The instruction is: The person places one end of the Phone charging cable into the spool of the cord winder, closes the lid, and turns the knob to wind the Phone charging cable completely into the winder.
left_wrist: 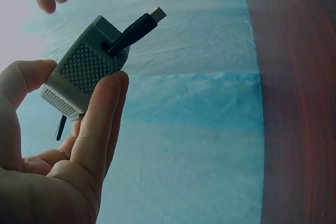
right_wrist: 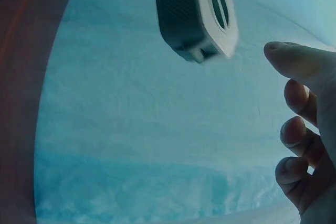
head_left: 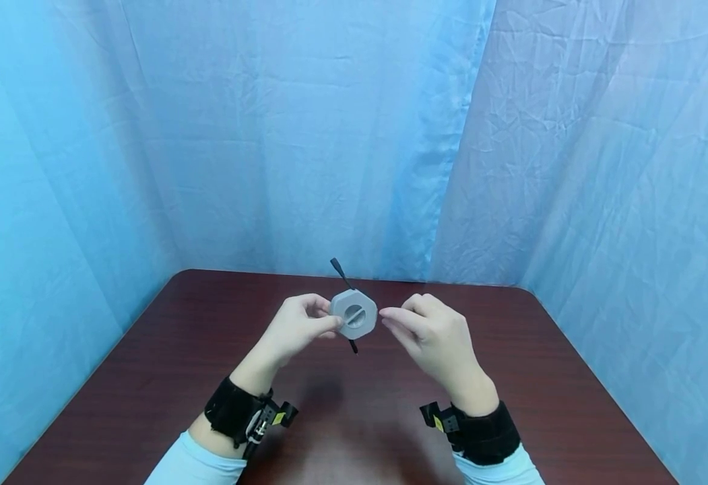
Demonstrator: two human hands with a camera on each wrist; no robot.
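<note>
My left hand [head_left: 293, 328] pinches a grey hexagonal cable reel [head_left: 362, 326] between thumb and fingers, held above the table. Its face has a round recess crossed by a bar; the left wrist view shows diamond-textured sides [left_wrist: 84, 69]. A black cable end with a metal USB-C plug [left_wrist: 140, 29] sticks out of one side, and another short black cable end [left_wrist: 61, 128] pokes out opposite. Just right of the reel is my right hand [head_left: 441, 337], its fingers loosely bent and holding nothing. In the right wrist view a gap shows between its thumb [right_wrist: 294, 61] and the reel [right_wrist: 181, 17].
Below the hands lies a dark reddish-brown table [head_left: 208, 337] with rounded far corners. Light blue curtains [head_left: 299, 135] hang behind it and on both sides. Each wrist wears a black strap [head_left: 232, 407] with a small camera.
</note>
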